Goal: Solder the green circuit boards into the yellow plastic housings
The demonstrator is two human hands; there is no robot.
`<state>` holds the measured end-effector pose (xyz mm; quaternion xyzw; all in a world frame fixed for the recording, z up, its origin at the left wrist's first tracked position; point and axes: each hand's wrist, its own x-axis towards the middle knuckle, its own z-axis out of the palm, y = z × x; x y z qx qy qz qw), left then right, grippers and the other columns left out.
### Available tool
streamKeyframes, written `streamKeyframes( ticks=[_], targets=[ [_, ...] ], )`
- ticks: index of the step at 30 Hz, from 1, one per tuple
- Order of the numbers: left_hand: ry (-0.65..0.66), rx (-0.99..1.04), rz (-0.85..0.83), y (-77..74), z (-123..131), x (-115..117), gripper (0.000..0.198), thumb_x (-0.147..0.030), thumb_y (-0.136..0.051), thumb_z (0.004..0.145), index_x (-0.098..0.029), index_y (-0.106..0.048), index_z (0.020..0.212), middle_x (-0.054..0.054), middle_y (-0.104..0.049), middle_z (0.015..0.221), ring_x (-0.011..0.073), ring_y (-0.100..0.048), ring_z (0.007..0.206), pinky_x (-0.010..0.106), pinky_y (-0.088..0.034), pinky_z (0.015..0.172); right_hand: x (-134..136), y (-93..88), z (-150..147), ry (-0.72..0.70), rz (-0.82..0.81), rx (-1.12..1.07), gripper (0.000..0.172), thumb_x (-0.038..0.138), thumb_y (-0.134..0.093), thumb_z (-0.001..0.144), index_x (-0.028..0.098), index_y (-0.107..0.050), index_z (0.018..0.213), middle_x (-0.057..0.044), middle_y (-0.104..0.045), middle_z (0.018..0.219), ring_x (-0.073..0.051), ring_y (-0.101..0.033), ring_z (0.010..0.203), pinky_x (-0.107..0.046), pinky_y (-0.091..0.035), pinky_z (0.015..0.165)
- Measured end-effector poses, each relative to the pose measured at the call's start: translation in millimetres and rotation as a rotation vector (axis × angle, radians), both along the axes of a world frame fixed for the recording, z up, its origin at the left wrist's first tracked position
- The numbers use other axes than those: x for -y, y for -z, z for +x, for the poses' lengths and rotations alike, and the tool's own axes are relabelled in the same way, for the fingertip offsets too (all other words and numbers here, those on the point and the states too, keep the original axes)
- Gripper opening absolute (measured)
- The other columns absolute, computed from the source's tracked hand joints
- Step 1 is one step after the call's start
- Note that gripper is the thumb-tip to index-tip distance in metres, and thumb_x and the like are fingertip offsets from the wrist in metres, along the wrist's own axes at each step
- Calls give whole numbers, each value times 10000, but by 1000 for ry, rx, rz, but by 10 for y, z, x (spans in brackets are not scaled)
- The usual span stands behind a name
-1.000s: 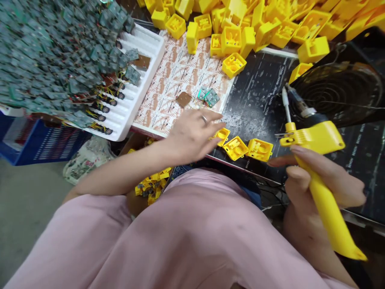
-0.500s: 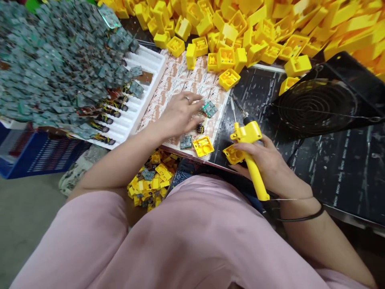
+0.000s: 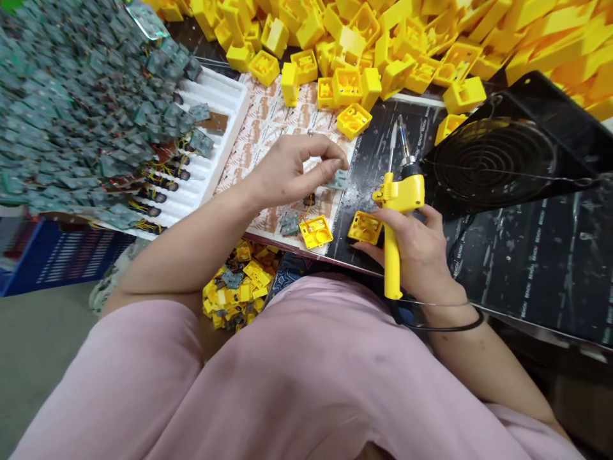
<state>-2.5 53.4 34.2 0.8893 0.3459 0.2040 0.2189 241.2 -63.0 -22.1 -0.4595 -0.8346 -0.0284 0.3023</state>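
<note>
My left hand (image 3: 302, 167) pinches the edge of a small green circuit board (image 3: 340, 180) between thumb and fingertips, over the patterned sheet. My right hand (image 3: 421, 249) is closed around a yellow soldering gun (image 3: 393, 249), whose metal tip (image 3: 403, 137) points away from me. Beside the right thumb and fingertips sits an open yellow housing (image 3: 364, 228); whether they touch it is hard to tell. A second open yellow housing (image 3: 316, 232) lies at the table's front edge, with another circuit board (image 3: 289, 223) just left of it. A small dark round part (image 3: 310, 199) is below my left hand.
Circuit boards (image 3: 86, 115) pile high on a white foam tray (image 3: 215, 137) at left. Many yellow housings (image 3: 347, 83) heap along the back. A black fan (image 3: 498, 166) stands at right. Under the table edge is a container of yellow parts (image 3: 242, 287); a blue crate (image 3: 71, 255) is lower left.
My left hand has closed its fingers on the circuit board, which has shifted slightly right. My right hand has turned the soldering gun more upright. The whole view has shifted a little.
</note>
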Motion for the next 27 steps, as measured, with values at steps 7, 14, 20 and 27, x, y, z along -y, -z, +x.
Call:
streamKeyframes(
  ticks=[7,14,20,27],
  targets=[
    [95,-412,249,61,108,288,309,-286,-461,953,-217,-757,894,50,-714,856,228,-638,917,418,-447,878,13,-6,-141,144,-11,15,635,550,-702,843,237,-456,1338,-29,-697,929,-231,-675,815,-473,-432,1051],
    [48,-277,148,162,38,351,231,-280,-512,925,-189,-724,920,29,-706,800,197,-620,827,400,-453,924,-16,-67,-133,-64,-106,-3,438,376,-595,945,259,-421,1329,12,-668,893,-192,-670,835,-410,-454,1014],
    [62,-246,117,166,-9,367,214,-245,-499,901,-190,-705,884,28,-704,813,200,-631,840,384,-461,895,28,-86,-230,162,-43,99,504,552,-630,886,221,-508,1246,-54,-684,876,-242,-646,809,-437,-457,857],
    [38,-115,-23,63,-72,152,221,-280,-485,905,-170,-674,939,22,-702,865,137,-636,772,263,-463,736,4,-86,-157,-37,-74,-62,473,408,-681,894,234,-491,1290,-19,-721,962,-200,-686,879,-471,-459,1054]
  ],
)
